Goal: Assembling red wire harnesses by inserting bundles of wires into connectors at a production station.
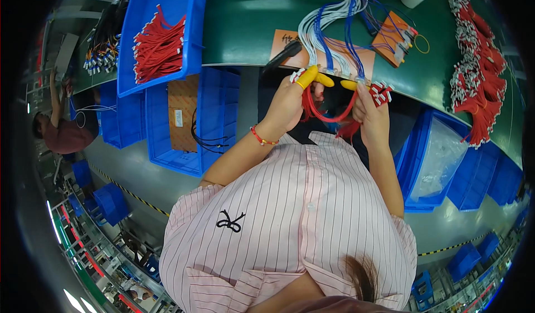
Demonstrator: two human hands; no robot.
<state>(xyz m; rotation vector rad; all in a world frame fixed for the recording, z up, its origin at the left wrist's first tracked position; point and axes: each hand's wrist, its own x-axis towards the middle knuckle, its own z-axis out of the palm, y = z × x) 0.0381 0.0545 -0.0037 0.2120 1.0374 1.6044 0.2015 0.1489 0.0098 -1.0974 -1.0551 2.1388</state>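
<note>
blue bin (pixel 161 28) blocking left, bare green tabletop (pixel 245 28) between, wire board (pixel 356 40) ahead

Left hand (pixel 290 98) and right hand (pixel 369 108) hold looped red wires (pixel 329 115) at the green bench (pixel 239 28).

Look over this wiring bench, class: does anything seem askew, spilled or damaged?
Little stands out. The blue bin of red wires juts over the green table edge at a tilt. Both hands, left hand and right hand, grip red wires neatly; the wire pile at the right is loose but not spilled.
</note>
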